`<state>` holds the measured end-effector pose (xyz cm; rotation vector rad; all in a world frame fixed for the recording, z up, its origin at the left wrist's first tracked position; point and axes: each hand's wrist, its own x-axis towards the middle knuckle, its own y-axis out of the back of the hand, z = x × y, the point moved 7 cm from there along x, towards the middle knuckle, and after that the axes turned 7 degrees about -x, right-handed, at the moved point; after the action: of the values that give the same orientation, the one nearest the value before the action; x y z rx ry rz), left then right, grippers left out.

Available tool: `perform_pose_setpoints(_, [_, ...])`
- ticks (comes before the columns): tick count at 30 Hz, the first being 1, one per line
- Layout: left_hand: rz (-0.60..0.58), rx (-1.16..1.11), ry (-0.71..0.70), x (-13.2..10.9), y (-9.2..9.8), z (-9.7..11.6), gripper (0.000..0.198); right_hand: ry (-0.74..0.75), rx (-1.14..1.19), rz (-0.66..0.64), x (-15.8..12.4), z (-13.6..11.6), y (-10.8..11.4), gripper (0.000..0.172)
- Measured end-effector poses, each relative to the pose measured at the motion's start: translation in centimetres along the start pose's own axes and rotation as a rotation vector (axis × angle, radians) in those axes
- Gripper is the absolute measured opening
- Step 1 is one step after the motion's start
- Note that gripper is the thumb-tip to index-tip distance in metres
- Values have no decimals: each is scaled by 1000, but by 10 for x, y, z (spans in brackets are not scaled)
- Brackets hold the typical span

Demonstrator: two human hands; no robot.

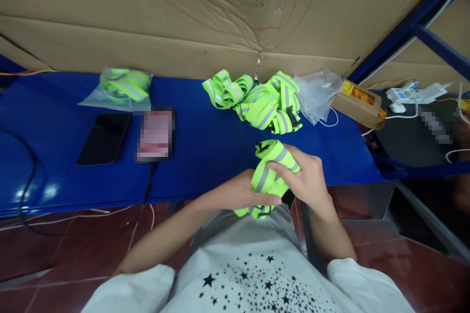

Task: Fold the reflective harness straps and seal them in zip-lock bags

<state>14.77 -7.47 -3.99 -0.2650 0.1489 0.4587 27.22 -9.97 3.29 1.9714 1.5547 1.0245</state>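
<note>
Between my two hands is a bunched neon-green reflective strap (261, 176) with grey stripes and black patches. My left hand (253, 193) wraps its lower left part, thumb laid across the front. Higher up, my right hand (303, 173) grips the same strap from the right, its thumb pressing on the fabric. The bundle is held in front of my body at the table's near edge. Just beyond it on the table lies a heap of similar green reflective straps (260, 107). Some of my fingers are hidden behind the fabric.
On the blue table (194, 156) are a clear bag of green strap (125, 87), a black phone (105, 138) and a blurred-out device (156, 134). An empty-looking plastic bag (318, 93) and a cardboard box (358, 102) stand at right. Cardboard sheeting (165, 19) rises behind.
</note>
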Motion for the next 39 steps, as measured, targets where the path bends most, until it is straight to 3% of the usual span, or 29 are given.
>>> perform_pose_setpoints(3, [154,36,-34,4,2,1,45,29,-22,153,-2,-5,3,38])
perform_pose_setpoints(6, [321,45,-110,3,3,8,37,70,-1,164,-3,-11,-1,39])
perform_pose_setpoints(8, [358,23,-134,1,1,11,29,82,9,129,-3,-13,-2,41])
perform_pose_setpoints(11, [315,60,-101,-3,1,14,24,67,11,82,-4,-12,2,41])
perform_pose_setpoints(17, [108,227,-50,-11,7,22,19,-20,39,-4,-6,-10,10,30])
perform_pose_setpoints(21, [157,280,4,-11,16,17,21,-83,91,-50,-4,-9,6,24])
perform_pose_setpoints(23, [169,247,29,-8,18,12,22,-93,88,-29,-4,-8,5,25])
perform_pose_setpoints(29, [20,-13,35,-2,15,4,33,-52,26,75,-3,-5,8,38])
perform_pose_setpoints(33, [-93,-11,66,-7,10,1,32,-52,57,4,-4,-6,6,38])
perform_pose_setpoints(39, [66,317,92,-11,24,2,21,-131,168,-124,-2,-1,-2,33])
